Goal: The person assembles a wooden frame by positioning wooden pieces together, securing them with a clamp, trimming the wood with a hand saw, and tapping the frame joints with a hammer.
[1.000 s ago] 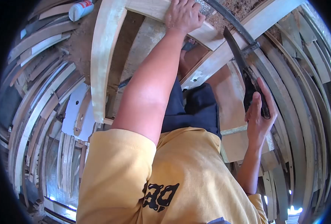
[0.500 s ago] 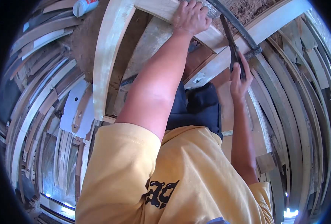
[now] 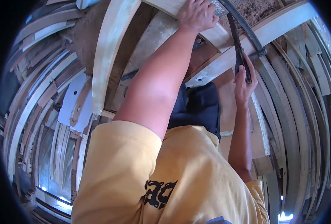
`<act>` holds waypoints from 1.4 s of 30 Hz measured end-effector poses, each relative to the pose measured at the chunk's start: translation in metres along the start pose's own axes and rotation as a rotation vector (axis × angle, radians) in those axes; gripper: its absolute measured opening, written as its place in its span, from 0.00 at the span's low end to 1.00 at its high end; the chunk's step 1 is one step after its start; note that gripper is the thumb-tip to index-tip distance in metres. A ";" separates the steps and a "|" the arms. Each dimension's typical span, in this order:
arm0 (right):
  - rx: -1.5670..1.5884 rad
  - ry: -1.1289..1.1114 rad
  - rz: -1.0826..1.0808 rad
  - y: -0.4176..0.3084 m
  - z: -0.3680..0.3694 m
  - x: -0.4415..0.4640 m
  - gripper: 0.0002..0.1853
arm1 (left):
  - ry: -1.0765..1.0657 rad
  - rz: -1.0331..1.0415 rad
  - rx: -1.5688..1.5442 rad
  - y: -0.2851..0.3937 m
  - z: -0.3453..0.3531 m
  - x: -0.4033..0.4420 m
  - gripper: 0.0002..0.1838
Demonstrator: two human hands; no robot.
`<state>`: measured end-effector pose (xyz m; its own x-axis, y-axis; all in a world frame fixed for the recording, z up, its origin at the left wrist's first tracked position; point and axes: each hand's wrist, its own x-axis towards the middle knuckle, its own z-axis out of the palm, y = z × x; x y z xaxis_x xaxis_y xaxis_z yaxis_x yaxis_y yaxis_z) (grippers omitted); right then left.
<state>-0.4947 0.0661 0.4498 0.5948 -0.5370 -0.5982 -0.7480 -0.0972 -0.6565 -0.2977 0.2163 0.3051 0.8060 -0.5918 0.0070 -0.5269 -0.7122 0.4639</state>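
Observation:
My left hand [image 3: 198, 15] presses down at the top of the view, its fingers curled over a pale wooden rail [image 3: 218, 38]. In my right hand [image 3: 244, 89] is a long, dark, narrow hand tool [image 3: 236, 39], held by its handle with the far end pointing up and away. Its exact kind cannot be made out. Beside the tool a dark metal clamp bar [image 3: 244, 26] crosses over the wood, its end resting near a long pale plank [image 3: 281, 25]. The rail meets this plank at a corner.
Another pale board [image 3: 111, 44] stands at left of the work. Stacks of long wooden strips [image 3: 42, 93] fill the left side, and more strips [image 3: 296, 108] the right. A white sheet with a hole [image 3: 74, 106] lies among the left strips. Wood shavings [image 3: 258, 13] lie at the top.
The view has shifted slightly, so the wood, clamp and both hands appear a little further right. Both hands keep their hold.

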 end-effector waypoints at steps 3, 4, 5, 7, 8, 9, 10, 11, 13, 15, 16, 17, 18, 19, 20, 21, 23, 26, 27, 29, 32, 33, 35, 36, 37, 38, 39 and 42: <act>-0.049 -0.027 -0.090 -0.007 0.000 0.017 0.20 | -0.020 0.001 -0.001 0.001 -0.001 0.006 0.13; -0.107 -0.054 -0.120 -0.014 -0.004 0.031 0.21 | -0.051 -0.001 0.007 -0.002 -0.002 0.005 0.13; -0.164 -0.078 -0.152 -0.030 -0.005 0.046 0.22 | -0.058 0.000 0.007 -0.004 -0.001 0.003 0.13; -0.329 -0.182 0.164 -0.092 0.005 0.069 0.22 | 0.047 -0.012 -0.074 -0.001 0.004 0.001 0.13; -0.329 -0.174 0.157 -0.088 0.002 0.075 0.22 | 0.020 -0.053 -0.102 0.002 0.001 0.002 0.14; -0.358 -0.166 0.055 -0.078 0.000 0.073 0.21 | 0.012 -0.049 -0.105 0.004 0.001 -0.001 0.14; -0.370 -0.158 -0.002 -0.063 0.000 0.063 0.21 | 0.010 -0.039 -0.097 0.002 0.002 0.000 0.15; -0.382 -0.149 -0.059 -0.048 0.000 0.052 0.21 | 0.018 -0.032 -0.087 -0.001 0.003 0.003 0.16; -0.095 -0.027 -0.065 -0.018 -0.001 0.009 0.20 | 0.082 -0.020 -0.068 -0.003 0.000 0.003 0.16; 0.056 0.022 -0.042 -0.021 0.001 0.008 0.20 | -0.053 -0.061 -0.052 0.001 -0.005 0.005 0.16; -0.060 -0.028 -0.162 -0.024 0.001 0.033 0.19 | -0.048 -0.049 -0.044 -0.007 0.005 0.008 0.16; -0.182 -0.079 -0.271 -0.035 0.002 0.055 0.18 | 0.028 -0.010 0.051 -0.015 0.022 0.005 0.17; -0.338 -0.201 -0.088 -0.068 0.002 0.076 0.19 | 0.082 0.037 0.122 -0.008 0.032 -0.008 0.19; -0.518 -0.348 0.075 -0.102 0.002 0.097 0.23 | 0.061 0.055 0.095 0.004 0.024 -0.016 0.19; -0.519 -0.304 0.115 -0.112 0.008 0.092 0.21 | -0.011 -0.012 0.028 0.005 0.008 -0.007 0.21; -0.518 -0.262 0.155 -0.120 0.010 0.089 0.19 | -0.085 -0.078 -0.036 0.005 -0.004 0.000 0.22; -0.197 -0.015 -0.421 0.000 -0.006 0.033 0.18 | 0.175 0.051 0.108 -0.008 0.026 0.001 0.13; 0.111 -0.033 0.071 -0.005 -0.006 -0.012 0.22 | 0.133 0.056 0.059 -0.006 0.019 0.001 0.11; 0.008 0.055 -0.103 -0.003 -0.001 -0.004 0.19 | 0.135 0.073 0.053 0.000 0.020 0.000 0.11; -0.078 0.126 -0.308 -0.023 0.015 0.045 0.18 | 0.110 0.017 0.090 -0.004 0.019 -0.001 0.10; -0.525 -0.263 0.028 -0.104 0.008 0.101 0.18 | 0.030 -0.013 0.130 -0.003 0.018 -0.003 0.15; -0.543 -0.285 0.134 -0.121 0.018 0.122 0.21 | 0.083 -0.018 0.139 -0.005 0.019 -0.001 0.15; -0.561 -0.411 0.152 -0.118 0.027 0.171 0.25 | 0.096 -0.016 0.145 0.000 0.009 -0.002 0.16; -0.562 -0.412 0.153 -0.118 0.035 0.179 0.25 | 0.118 -0.011 0.150 0.001 0.006 -0.002 0.16; -0.531 -0.401 0.132 -0.113 0.042 0.181 0.25 | 0.111 -0.010 0.143 0.000 0.011 -0.003 0.16; -0.502 -0.393 0.116 -0.106 0.044 0.177 0.26 | 0.087 -0.021 0.131 -0.002 0.018 -0.004 0.16; -0.513 -0.262 -0.076 -0.085 0.041 0.169 0.24 | 0.071 -0.031 0.127 -0.006 0.021 -0.003 0.17; -0.292 -0.019 -0.386 -0.038 0.005 0.049 0.17 | 0.061 -0.021 0.123 0.000 0.012 -0.007 0.17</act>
<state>-0.4355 0.0471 0.4431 0.8486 -0.3999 -0.3464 -0.5211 -0.5191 -0.6775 -0.3070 0.2156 0.2943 0.8303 -0.5547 0.0542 -0.5357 -0.7672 0.3528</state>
